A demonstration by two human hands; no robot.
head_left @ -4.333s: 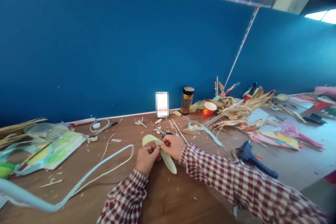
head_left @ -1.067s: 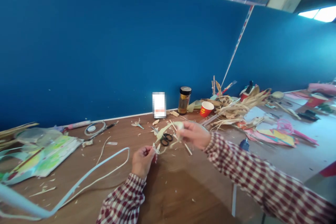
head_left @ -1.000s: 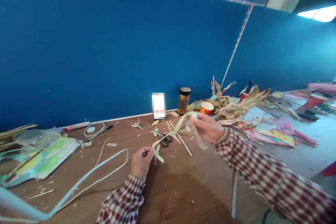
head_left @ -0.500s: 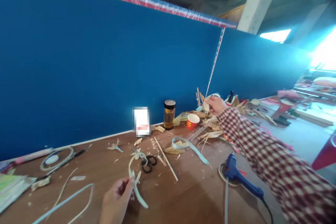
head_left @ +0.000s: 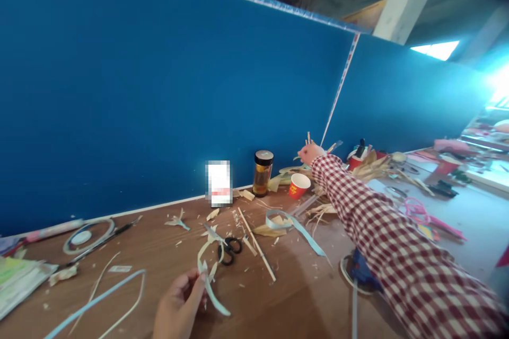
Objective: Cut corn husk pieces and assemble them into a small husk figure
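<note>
My left hand [head_left: 177,304] is low at the front edge of the wooden table [head_left: 286,302], fingers pinched on a pale curled husk strip [head_left: 210,286] that bends up toward the black scissors [head_left: 228,250]. My right hand [head_left: 309,153] is stretched far back to the blue wall, fingers closed among upright sticks [head_left: 308,139] and dried husks; what it grips is hidden. The checked sleeve [head_left: 382,243] crosses the table's right side. A red paper cup [head_left: 298,186] stands just below that hand.
An amber jar with a black lid [head_left: 262,172] and a white card [head_left: 218,183] stand by the wall. A thin stick [head_left: 256,244], a light-blue ribbon [head_left: 296,225], a blue glue gun [head_left: 361,274] partly under my sleeve, husk heaps [head_left: 374,167] and coloured craft pieces lie right.
My hands parted from the husk piece held together. The right hand pulled a strip away, then reached back to the sticks by the wall. The left hand stayed low with its strip.
</note>
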